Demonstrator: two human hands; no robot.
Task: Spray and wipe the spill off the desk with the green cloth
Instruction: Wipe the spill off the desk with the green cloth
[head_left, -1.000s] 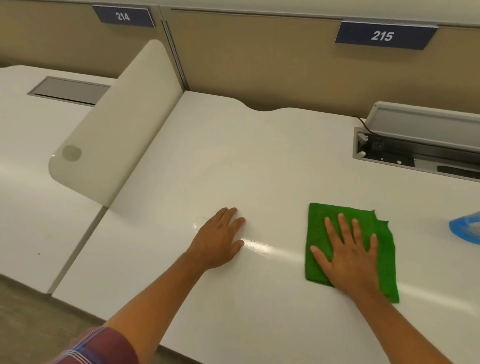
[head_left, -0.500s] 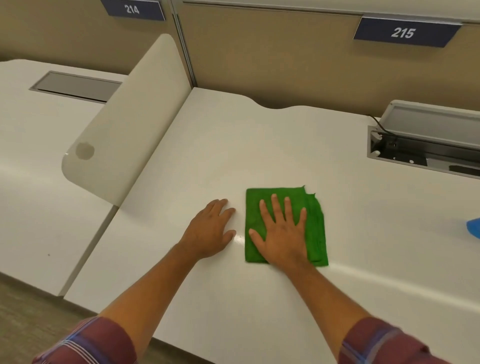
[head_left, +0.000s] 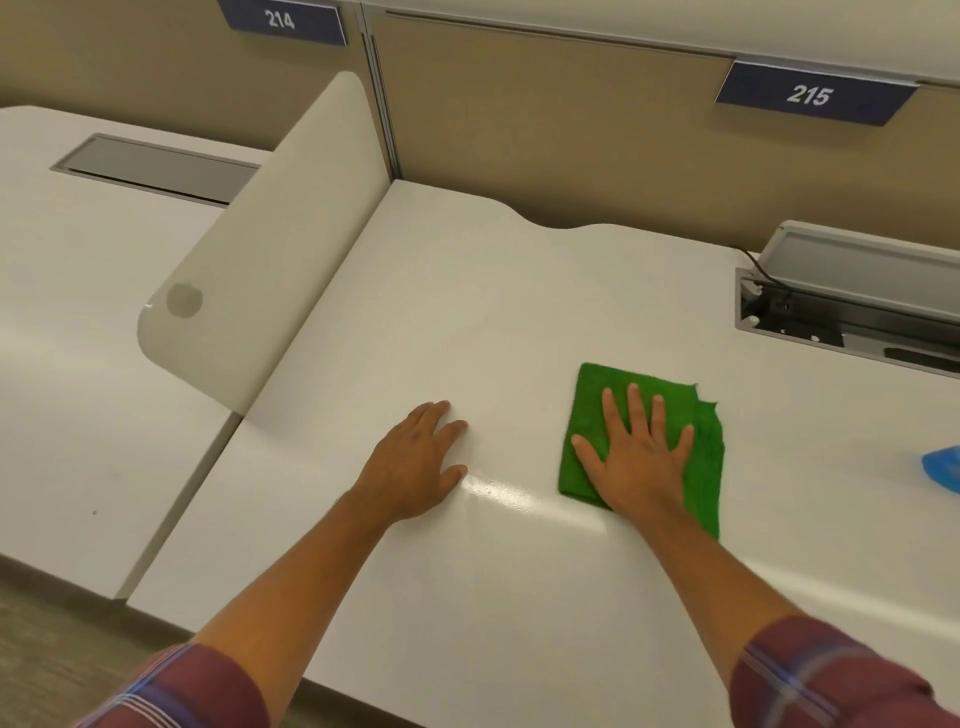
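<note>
On the head view, I see both of my bare hands flat on the glossy white laminate desk (head_left: 519, 291). My right hand (head_left: 636, 467) is spread palm-down, fingers apart, pressing on the folded green microfibre cloth (head_left: 706, 467); it grips nothing, it only bears on the fabric. The cloth lies flat on the desk surface, right of centre, with its rear edge and right side showing past the fingers. My left hand (head_left: 415, 462) rests palm-down on bare desk, just beside the cloth but apart from it, fingers extended and loosely together, holding nothing. A bright streak of reflected light (head_left: 498, 491) runs across the desk between the 2 hands; I cannot tell whether the surface there is wet.

Right edge of the view: part of a translucent blue plastic object (head_left: 943, 467) sits on the desk, cut off by the frame, well apart from the cloth. Behind it, a grey metal cable tray with its lid raised (head_left: 852, 291) is recessed into the desk, with a black cable (head_left: 756, 265) entering it.

Left of the desk stands a cream rounded divider panel (head_left: 270, 260), separating it from a neighbouring white desk (head_left: 78, 338) with a closed grey cable hatch (head_left: 156, 169). Blue signs reading 214 (head_left: 283, 21) and 215 (head_left: 813, 96) are fixed on the tan partition wall (head_left: 545, 130). Plaid red sleeves (head_left: 826, 680) cover both forearms near the lower frame.
</note>
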